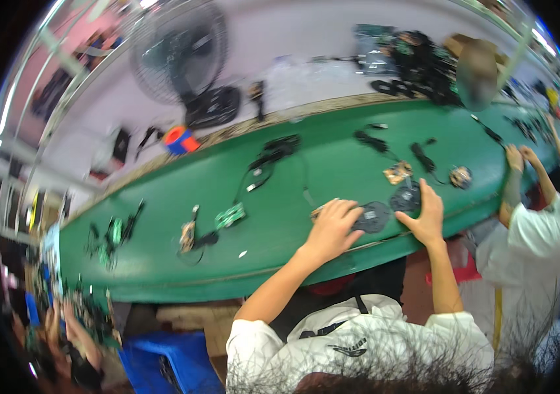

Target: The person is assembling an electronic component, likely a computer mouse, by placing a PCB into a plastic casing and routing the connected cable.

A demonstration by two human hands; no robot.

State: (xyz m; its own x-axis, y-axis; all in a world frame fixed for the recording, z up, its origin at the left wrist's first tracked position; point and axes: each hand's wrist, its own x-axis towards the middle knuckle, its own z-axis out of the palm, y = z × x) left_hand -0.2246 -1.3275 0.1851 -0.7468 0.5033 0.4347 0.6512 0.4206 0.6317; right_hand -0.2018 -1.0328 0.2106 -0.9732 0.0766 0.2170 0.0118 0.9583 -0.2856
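Observation:
On the green belt before me, my left hand (334,228) has its thumb and index finger at the left edge of a flat, round black disc (373,218) with a small light label. A small brownish piece (316,213) shows beyond its curled fingers, partly covered by them. My right hand (428,218) spans a second round black part (406,196), thumb at its near edge and fingers along its right side. Just behind this part lies a small orange-brown circuit board (398,173) with a cable. The undersides of both round parts are out of sight.
Coiled black cables (276,152), a green circuit board (231,215) and a round coil-like piece (460,176) lie on the belt (162,269). A fan (185,52) and an orange-blue roll (181,140) stand behind. A co-worker (529,230) works at my right.

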